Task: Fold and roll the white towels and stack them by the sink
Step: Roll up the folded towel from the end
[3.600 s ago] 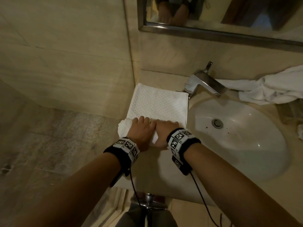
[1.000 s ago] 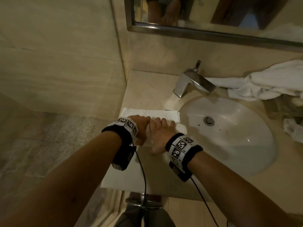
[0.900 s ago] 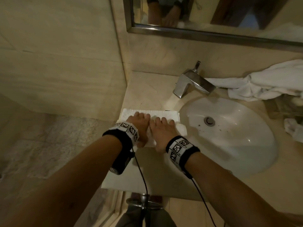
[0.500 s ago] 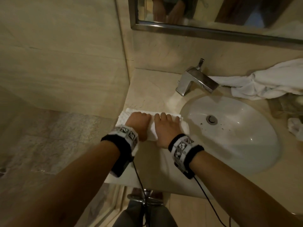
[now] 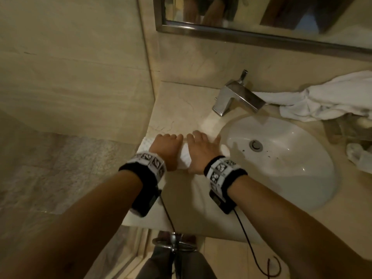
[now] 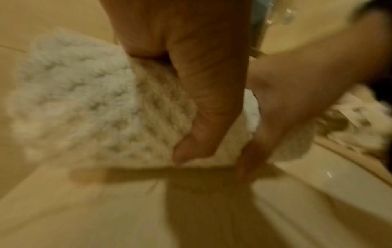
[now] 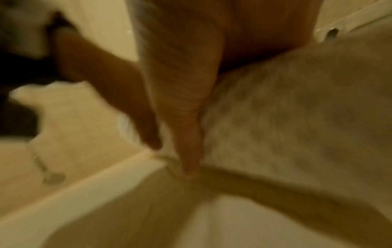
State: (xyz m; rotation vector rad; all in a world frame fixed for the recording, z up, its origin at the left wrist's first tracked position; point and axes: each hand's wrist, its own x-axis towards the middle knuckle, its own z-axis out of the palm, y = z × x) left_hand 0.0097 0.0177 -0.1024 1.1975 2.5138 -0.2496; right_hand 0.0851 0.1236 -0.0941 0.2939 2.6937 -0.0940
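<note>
A white textured towel (image 5: 185,158) lies on the beige counter (image 5: 177,109) left of the sink, rolled up into a thick roll. My left hand (image 5: 167,146) and right hand (image 5: 203,150) sit side by side on top of it, fingers curled over its far side. In the left wrist view the roll (image 6: 84,100) bulges out left of my left hand (image 6: 201,100), whose thumb presses its near side. In the blurred right wrist view my right hand (image 7: 186,134) lies over the roll (image 7: 297,109), thumb down at the counter. No flat part of the towel shows beyond my fingers.
The white oval sink (image 5: 281,178) is just right of the roll, with a chrome faucet (image 5: 235,97) behind it. A heap of loose white towels (image 5: 326,99) lies at the back right, and a small cloth (image 5: 360,156) further right. The wall and mirror (image 5: 261,17) stand behind.
Both hands have rolled the towel away from me toward the wall. The flat stretch ahead of my fingers has shrunk to nothing and the roll has grown thicker.
</note>
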